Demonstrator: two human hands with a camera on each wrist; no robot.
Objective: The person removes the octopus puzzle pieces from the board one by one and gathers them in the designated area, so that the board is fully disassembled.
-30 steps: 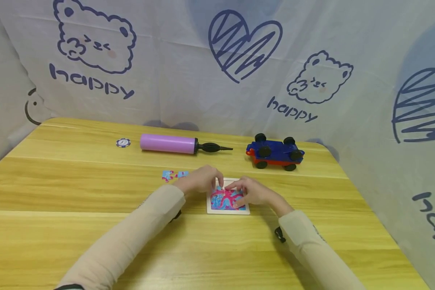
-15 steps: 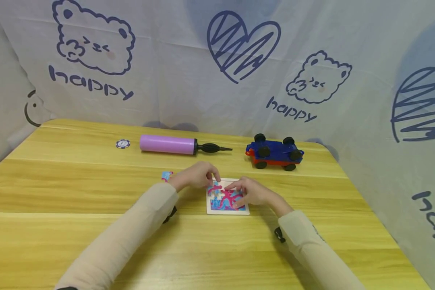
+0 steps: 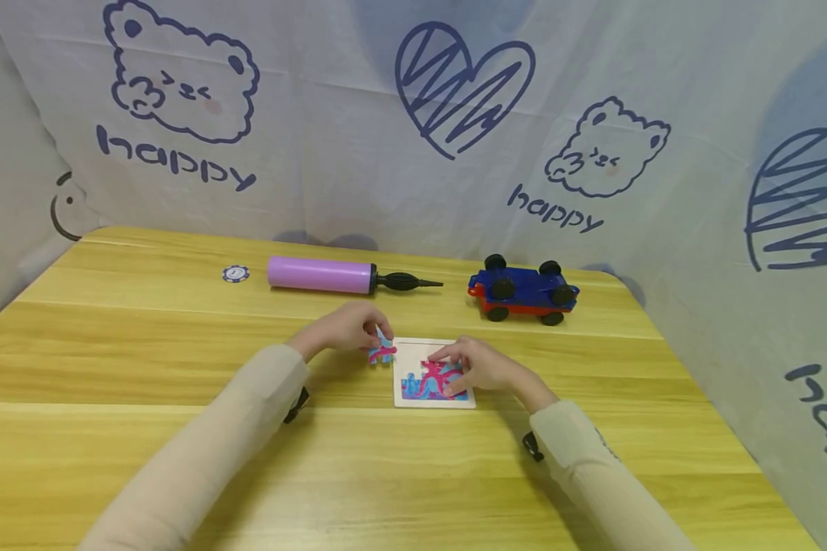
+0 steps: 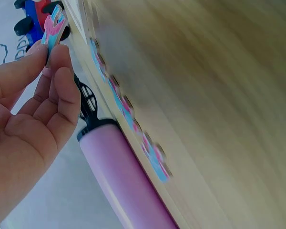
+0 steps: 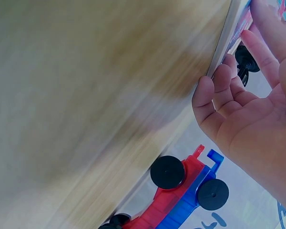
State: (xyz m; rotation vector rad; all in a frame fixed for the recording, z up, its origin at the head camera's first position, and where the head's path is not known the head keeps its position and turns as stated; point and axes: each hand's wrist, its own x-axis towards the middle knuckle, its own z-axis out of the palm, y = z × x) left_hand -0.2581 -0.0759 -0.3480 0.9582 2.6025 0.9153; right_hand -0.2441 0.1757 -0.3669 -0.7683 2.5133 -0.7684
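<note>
Between thumb and fingers, my left hand point(image 3: 350, 325) pinches a blue and pink jigsaw piece point(image 3: 382, 350), raised just left of the puzzle tray. That same jigsaw piece point(image 4: 53, 31) stands on edge at the fingertips in the left wrist view. The white puzzle tray point(image 3: 432, 405) holds a part-filled picture of a pink octopus on blue point(image 3: 436, 386); its upper left shows bare white. My right hand point(image 3: 481, 364) rests on the tray's right side, thumb and forefinger on the picture. In the right wrist view, its other fingertips touch the tray's edge point(image 5: 224, 45).
Loose jigsaw pieces point(image 4: 155, 157) lie on the table, hidden behind the left hand in the head view. Farther back are a purple hand pump point(image 3: 320, 275), a poker chip point(image 3: 236, 273) and blue and red toy car parts point(image 3: 524, 291), wheels up. A printed curtain point(image 3: 358, 153) hangs behind.
My left hand has lifted the jigsaw piece out of the tray's upper left and carried it left, baring the white base. The right hand stays in place.
</note>
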